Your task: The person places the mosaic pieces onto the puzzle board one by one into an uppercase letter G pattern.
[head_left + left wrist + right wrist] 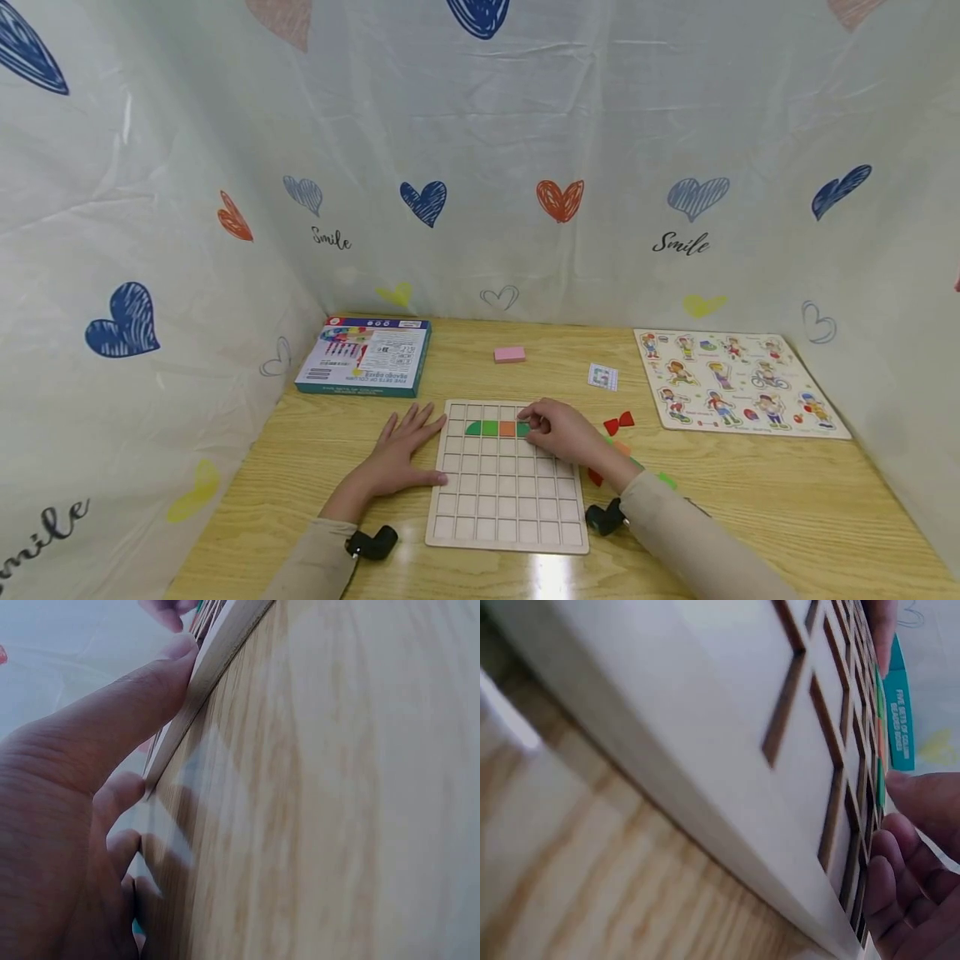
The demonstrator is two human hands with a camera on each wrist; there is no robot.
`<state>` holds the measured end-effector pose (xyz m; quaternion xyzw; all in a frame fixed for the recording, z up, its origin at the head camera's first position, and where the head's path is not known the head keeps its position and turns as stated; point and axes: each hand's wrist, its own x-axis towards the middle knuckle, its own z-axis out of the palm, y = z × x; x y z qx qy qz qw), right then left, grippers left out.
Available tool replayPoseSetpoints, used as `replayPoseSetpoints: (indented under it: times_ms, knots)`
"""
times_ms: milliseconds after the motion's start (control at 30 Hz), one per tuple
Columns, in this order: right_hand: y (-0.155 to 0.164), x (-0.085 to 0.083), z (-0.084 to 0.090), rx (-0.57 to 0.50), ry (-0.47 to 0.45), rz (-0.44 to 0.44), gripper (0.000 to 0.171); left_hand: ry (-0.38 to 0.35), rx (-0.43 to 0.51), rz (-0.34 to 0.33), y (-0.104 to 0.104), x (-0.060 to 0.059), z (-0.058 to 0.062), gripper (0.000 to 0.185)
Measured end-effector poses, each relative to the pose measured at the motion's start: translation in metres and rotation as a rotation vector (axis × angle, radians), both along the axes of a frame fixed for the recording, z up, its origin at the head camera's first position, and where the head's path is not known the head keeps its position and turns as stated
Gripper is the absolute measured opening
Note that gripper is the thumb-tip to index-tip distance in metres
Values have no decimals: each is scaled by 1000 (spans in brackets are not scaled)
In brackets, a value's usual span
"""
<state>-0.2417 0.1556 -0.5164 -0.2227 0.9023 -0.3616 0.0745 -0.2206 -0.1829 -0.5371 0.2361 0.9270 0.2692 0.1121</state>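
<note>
A wooden grid board (487, 483) lies flat on the table. Along its second row from the back sit a rounded green piece (474, 428), a light green square (490, 428) and an orange square (507, 429). At the right end of this row is a dark green piece (522, 429), partly hidden by my right hand (558, 429), whose thumb and curled fingers pinch it at the board's surface. My left hand (397, 458) spreads its fingers at the board's left side, its thumb (161, 679) against the edge in the left wrist view.
Red pieces (618, 423) and a light green piece (667, 480) lie right of the board, partly behind my right forearm. A box (367, 358) stands back left. Farther back are a pink block (509, 355), a small card (603, 377) and a picture board (735, 383).
</note>
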Motion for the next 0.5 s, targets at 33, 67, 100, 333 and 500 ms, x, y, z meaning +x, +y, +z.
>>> replayPoseSetpoints:
  times_ms: [33, 67, 100, 333, 500]
  knots:
    - [2, 0, 0, -5, -9, -5, 22, 0, 4, -1, 0, 0, 0, 101]
    - [5, 0, 1, -11, -16, -12, 23, -1, 0, -1, 0, 0, 0, 101]
    - [9, 1, 2, -17, -25, -22, 23, 0, 4, -2, 0, 0, 0, 101]
    - [47, 8, 6, -62, -31, -78, 22, 2, 9, -6, 0, 0, 0, 101]
    - [80, 17, 7, -63, -18, -88, 23, 2, 3, -2, 0, 0, 0, 101]
